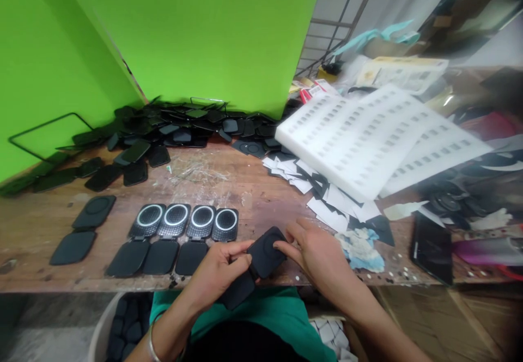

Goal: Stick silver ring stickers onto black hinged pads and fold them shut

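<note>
Both hands hold one black two-part hinged pad (261, 258) at the near edge of the wooden table (212, 179). My left hand (216, 272) grips its lower flap and left side. Fingertips of my right hand (316, 256) press on the upper flap, which has a round recess. Just left of the hands lies a row of several matching pads (186, 223) with silver rings on patterned discs. Further left sits a plain black pad (84, 228) without a ring.
A heap of black pads (163, 128) lies against the green wall. White foam trays (368, 139) rest on white paper squares (327, 198) at right. A blue-white cloth (362, 247) and a dark phone (433, 247) lie near my right hand. A bucket of pads (122, 324) stands below.
</note>
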Available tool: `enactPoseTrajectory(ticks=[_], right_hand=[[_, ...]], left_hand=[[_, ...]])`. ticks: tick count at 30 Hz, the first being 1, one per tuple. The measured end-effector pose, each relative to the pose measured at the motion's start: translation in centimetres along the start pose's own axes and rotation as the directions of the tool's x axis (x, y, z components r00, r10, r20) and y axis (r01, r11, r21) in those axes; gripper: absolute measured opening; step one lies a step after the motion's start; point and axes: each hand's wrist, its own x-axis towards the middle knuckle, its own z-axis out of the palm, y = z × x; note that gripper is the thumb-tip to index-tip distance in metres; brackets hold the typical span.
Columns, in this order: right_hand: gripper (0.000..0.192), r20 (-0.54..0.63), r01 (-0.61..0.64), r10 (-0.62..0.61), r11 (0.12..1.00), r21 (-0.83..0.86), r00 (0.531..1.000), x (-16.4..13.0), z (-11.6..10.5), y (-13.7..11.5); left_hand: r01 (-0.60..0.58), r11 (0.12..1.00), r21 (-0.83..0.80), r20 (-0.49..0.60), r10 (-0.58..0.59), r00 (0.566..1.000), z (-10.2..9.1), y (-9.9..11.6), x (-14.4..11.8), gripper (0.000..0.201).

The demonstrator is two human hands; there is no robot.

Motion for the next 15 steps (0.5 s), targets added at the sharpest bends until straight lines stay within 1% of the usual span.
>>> enactPoseTrajectory(ticks=[1,2,3,4,5,6,7,8,10,11,12,13,14,15], right_hand=[[0.032,-0.011,-0.058,0.058,0.998,-0.013,0.998,0.0,-0.1,0.2],[0.036,-0.008,-0.116,0.116,0.993,0.017,0.993,0.1,-0.2,0.4],[0.039,0.019,-0.157,0.156,0.983,0.096,0.988,0.1,-0.1,0.5],[0.04,0.07,-0.177,0.165,0.96,0.217,0.984,0.1,0.0,0.5],[0.039,0.129,-0.181,0.144,0.916,0.358,0.981,0.1,0.3,0.5],[0.036,0.171,-0.18,0.108,0.854,0.489,0.979,0.0,0.6,0.4],[0.032,0.187,-0.174,0.076,0.791,0.587,0.979,-0.1,1.0,0.2],[0.031,0.183,-0.167,0.061,0.745,0.646,0.981,-0.3,1.4,0.1],[0.04,0.161,-0.18,0.096,0.714,0.677,0.982,-0.8,2.3,0.2],[0.045,0.166,-0.211,0.132,0.708,0.674,0.977,-1.0,2.8,0.4],[0.048,0.197,-0.27,0.185,0.69,0.672,0.963,-1.2,3.3,0.7],[0.051,0.233,-0.349,0.26,0.65,0.675,0.937,-1.4,3.7,1.1],[0.054,0.296,-0.43,0.314,0.591,0.682,0.902,-1.5,4.1,1.4],[0.057,0.351,-0.473,0.319,0.534,0.701,0.88,-1.6,4.5,1.7]], left_hand=[[0.005,0.999,-0.032,-0.009,-0.006,1.0,0.0,-0.2,0.1,0.051],[0.011,0.998,-0.063,-0.016,-0.012,1.0,0.0,-0.4,0.3,0.051],[0.017,0.996,-0.088,-0.02,-0.019,1.0,0.0,-0.6,0.5,0.052],[0.02,0.995,-0.103,-0.022,-0.023,1.0,0.2,-0.8,0.7,0.052],[0.018,0.995,-0.103,-0.022,-0.02,1.0,0.4,-0.9,0.8,0.052],[0.009,0.996,-0.089,-0.025,-0.012,1.0,0.7,-1.1,0.9,0.051],[-0.007,0.998,-0.063,-0.03,0.005,1.0,1.1,-1.3,0.8,0.049],[-0.03,0.999,-0.03,-0.042,0.029,0.999,1.6,-1.5,0.7,0.046],[-0.082,0.995,0.054,-0.079,0.086,0.993,2.6,-1.8,0.3,0.035],[-0.104,0.989,0.102,-0.101,0.114,0.988,3.0,-1.9,0.0,0.029],[-0.12,0.981,0.155,-0.124,0.14,0.982,3.1,-1.9,-0.2,0.025],[-0.136,0.969,0.205,-0.145,0.168,0.975,3.0,-1.8,-0.5,0.024],[-0.153,0.954,0.258,-0.17,0.2,0.965,2.5,-1.6,-0.7,0.026],[-0.169,0.932,0.32,-0.211,0.244,0.947,1.6,-1.2,-1.0,0.03]])
